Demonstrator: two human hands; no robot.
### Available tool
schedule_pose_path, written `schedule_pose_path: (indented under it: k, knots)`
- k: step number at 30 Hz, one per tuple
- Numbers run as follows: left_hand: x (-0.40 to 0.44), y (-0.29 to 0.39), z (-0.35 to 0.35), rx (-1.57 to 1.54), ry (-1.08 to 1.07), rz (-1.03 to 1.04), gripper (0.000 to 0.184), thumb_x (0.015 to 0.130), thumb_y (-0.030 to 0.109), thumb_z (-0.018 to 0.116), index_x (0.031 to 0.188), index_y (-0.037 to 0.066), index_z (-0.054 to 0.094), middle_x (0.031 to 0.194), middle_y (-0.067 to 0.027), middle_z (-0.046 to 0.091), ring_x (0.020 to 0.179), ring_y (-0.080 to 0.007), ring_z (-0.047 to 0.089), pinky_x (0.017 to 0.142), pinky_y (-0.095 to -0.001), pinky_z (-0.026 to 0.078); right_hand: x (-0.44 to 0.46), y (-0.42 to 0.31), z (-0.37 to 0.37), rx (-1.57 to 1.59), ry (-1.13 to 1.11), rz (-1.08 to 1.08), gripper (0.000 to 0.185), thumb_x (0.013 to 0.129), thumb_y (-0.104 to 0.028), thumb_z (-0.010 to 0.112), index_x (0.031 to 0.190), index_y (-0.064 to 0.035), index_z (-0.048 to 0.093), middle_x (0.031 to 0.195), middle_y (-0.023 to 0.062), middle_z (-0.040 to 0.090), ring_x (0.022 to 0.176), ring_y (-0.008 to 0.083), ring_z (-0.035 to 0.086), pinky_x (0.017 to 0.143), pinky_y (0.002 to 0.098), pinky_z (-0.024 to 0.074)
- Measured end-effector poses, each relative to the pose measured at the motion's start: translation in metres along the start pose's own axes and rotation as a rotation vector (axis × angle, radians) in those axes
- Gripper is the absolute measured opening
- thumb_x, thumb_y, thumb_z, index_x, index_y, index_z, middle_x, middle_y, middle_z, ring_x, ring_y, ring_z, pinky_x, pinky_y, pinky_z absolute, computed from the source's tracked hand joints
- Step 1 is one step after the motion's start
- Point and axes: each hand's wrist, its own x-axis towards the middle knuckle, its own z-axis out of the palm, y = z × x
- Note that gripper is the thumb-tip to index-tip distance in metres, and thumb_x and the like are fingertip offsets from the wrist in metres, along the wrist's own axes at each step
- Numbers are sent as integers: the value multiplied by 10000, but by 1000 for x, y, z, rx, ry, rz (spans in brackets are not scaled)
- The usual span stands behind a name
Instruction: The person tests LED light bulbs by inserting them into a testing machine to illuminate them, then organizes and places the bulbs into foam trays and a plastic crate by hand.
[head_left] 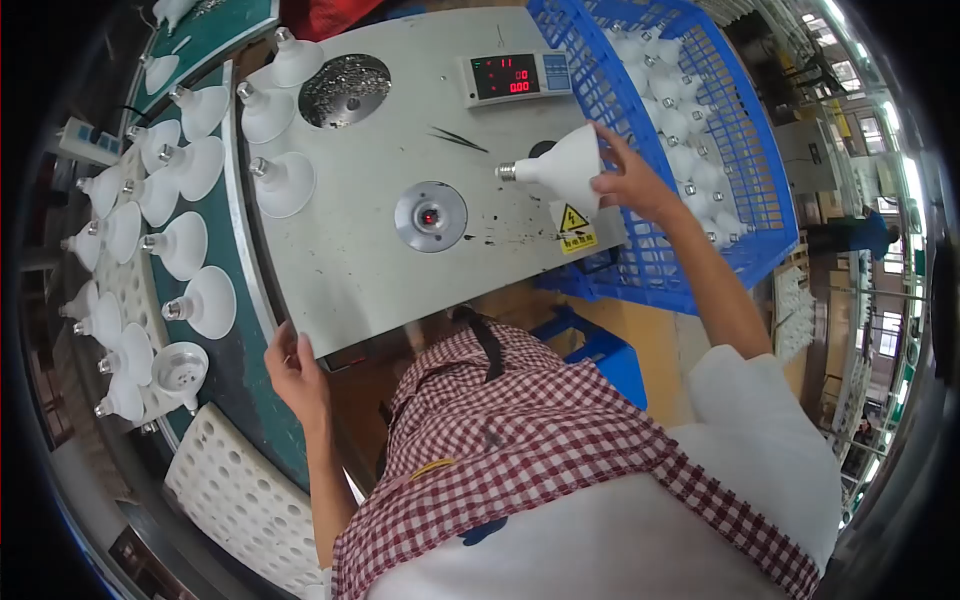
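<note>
A white lamp bulb (567,168) is gripped at its wide rim by my right hand (632,180), its metal screw base pointing left. It hangs over the right part of the grey machine table (360,240), near a yellow warning label (574,228). To its left, a round metal fixture (430,216) with a red glow at its centre is set into the table. My left hand (296,372) is at the table's front left corner, fingers loosely curled and apart, holding nothing. Three white bulbs, one of them here (284,184), stand on the table's left side.
A blue crate (690,290) full of bulbs is at the right. A display (515,77), tweezers (460,138) and a dish of small parts (345,91) are on the table. Several bulbs stand on the green conveyor (255,400) at left, near a perforated white tray (235,490).
</note>
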Motion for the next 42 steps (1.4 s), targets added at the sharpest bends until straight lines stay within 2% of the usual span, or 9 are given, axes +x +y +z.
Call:
schedule_pose_path:
  k: [5,9,14,19,28,31,34,36,42]
  knots:
    - [11,112,70,-496,-518,-81,330,860,142,506,1125,-54,496,1042,-149,556,923,-190,546,754,-287,464,1,-11,18,311,-402,-79,997,589,-410,720,1353,-112,153,1302,102,318,1164,224,379,884,358,418]
    - [14,133,89,-790,-577,-207,242,842,135,547,1021,-27,567,846,-91,602,747,-129,568,673,-248,482,-9,-15,49,454,-465,-65,1070,538,-471,755,1350,-97,167,1287,89,337,1182,221,361,951,339,351]
    - [10,135,89,-889,-523,-209,135,816,102,581,895,-7,590,772,-62,596,682,-106,560,629,-231,474,-16,-11,60,511,-473,-20,1081,525,-482,757,1352,-119,163,1292,93,324,1201,238,338,963,376,334]
    - [5,137,95,-612,-211,133,125,823,110,576,852,-10,560,745,-49,585,667,-94,547,629,-225,457,-17,-8,74,549,-443,-29,1065,527,-471,754,1352,-145,164,1296,88,307,1197,247,339,954,413,343]
    - [7,110,93,-755,-197,-87,330,888,232,471,1024,-68,503,921,-125,539,733,-142,556,682,-272,490,-19,-4,56,566,-334,-31,1028,548,-426,748,1350,-170,158,1278,83,317,1181,245,349,916,422,385]
    - [3,69,76,-536,-130,-91,264,862,171,518,1043,-21,524,885,-89,547,736,-123,547,672,-253,480,-11,-1,23,460,-194,-66,1034,534,-413,757,1345,-143,175,1277,111,329,1167,252,364,893,440,405]
    - [0,16,54,-278,-9,-29,239,845,113,530,1048,-11,531,941,-60,558,823,-118,531,720,-245,441,0,-7,-18,-110,70,-104,1036,511,-399,765,1328,-87,210,1274,170,336,1147,291,383,908,434,387]
    - [-5,-10,35,-51,83,31,230,826,102,533,1031,-2,546,903,-88,568,790,-138,537,712,-255,428,24,17,-48,-863,203,-310,981,506,-335,756,1317,-100,258,1279,187,329,1174,327,347,969,401,309]
    - [-22,-54,-3,529,194,114,198,787,85,545,975,33,579,890,-98,576,849,-246,504,726,-342,406,61,45,-51,-964,99,-174,1002,483,-319,776,1316,-115,258,1254,243,325,1195,376,288,994,395,274]
